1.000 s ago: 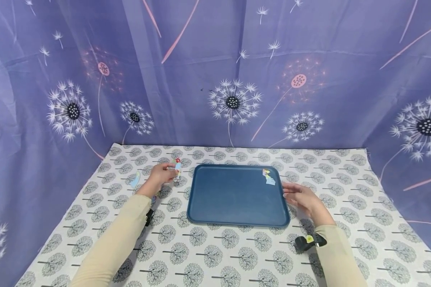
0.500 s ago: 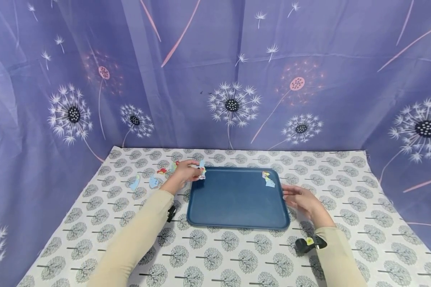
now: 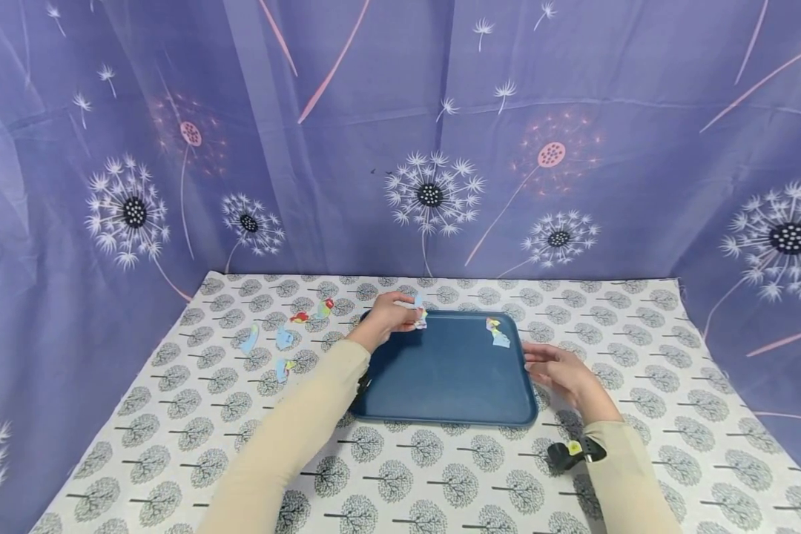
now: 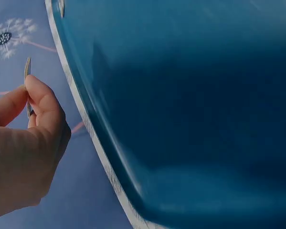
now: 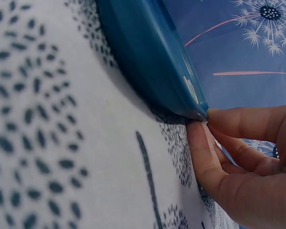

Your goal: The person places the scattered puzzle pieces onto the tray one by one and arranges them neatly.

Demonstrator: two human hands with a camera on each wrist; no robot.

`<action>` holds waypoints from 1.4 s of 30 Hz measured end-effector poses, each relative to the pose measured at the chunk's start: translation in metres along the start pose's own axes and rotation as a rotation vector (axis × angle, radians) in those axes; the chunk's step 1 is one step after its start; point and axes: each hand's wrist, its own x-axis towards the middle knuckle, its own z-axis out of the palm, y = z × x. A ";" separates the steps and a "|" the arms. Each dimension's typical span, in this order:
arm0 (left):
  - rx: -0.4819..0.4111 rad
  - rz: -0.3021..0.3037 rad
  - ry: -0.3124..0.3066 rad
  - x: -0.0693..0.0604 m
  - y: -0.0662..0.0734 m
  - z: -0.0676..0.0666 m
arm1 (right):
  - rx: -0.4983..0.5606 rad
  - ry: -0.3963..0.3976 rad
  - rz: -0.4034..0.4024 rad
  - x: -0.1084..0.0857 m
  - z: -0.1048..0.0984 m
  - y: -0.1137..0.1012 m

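My left hand [image 3: 390,317] is over the far left part of the dark blue tray [image 3: 440,371]. It pinches a small flat puzzle piece [image 3: 420,315], light blue with bright colours, between thumb and fingers. Only the thin edge of that puzzle piece [image 4: 27,71] shows in the left wrist view. Another colourful puzzle piece [image 3: 498,333] lies in the tray's far right corner. At the tray's right side, my right hand [image 3: 561,371] holds the rim with thumb and fingertips, as the right wrist view shows closely.
Several puzzle pieces lie on the tree-print cloth left of the tray, among them a red piece [image 3: 298,317], a curved light blue piece [image 3: 248,339] and a nearer blue piece [image 3: 283,369]. A purple dandelion curtain [image 3: 347,148] hangs behind.
My left hand has moved right, from the cloth beside the tray to above its far left part, carrying the puzzle piece. The right hand stays at the tray's rim.
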 end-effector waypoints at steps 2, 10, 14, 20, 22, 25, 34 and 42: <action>-0.016 -0.005 -0.002 0.002 0.000 0.010 | -0.003 0.003 0.001 0.000 0.000 0.000; -0.038 -0.026 -0.012 0.007 -0.002 0.052 | -0.011 0.021 0.015 -0.001 0.000 0.000; -0.038 -0.029 -0.003 0.009 -0.004 0.068 | -0.019 0.025 0.017 -0.001 0.000 -0.001; -0.024 -0.024 0.019 0.013 -0.008 0.089 | -0.016 0.020 0.015 0.001 0.000 -0.001; -0.005 -0.022 0.033 0.014 -0.009 0.095 | -0.011 0.024 0.018 0.002 0.001 -0.002; 0.020 -0.027 0.056 0.016 -0.010 0.102 | -0.014 0.028 0.024 0.002 0.001 -0.002; 0.111 -0.075 0.102 0.024 -0.012 0.114 | -0.006 0.037 0.022 0.001 0.002 -0.002; 0.257 -0.039 0.147 0.027 -0.014 0.120 | -0.025 0.037 0.010 0.000 0.001 -0.002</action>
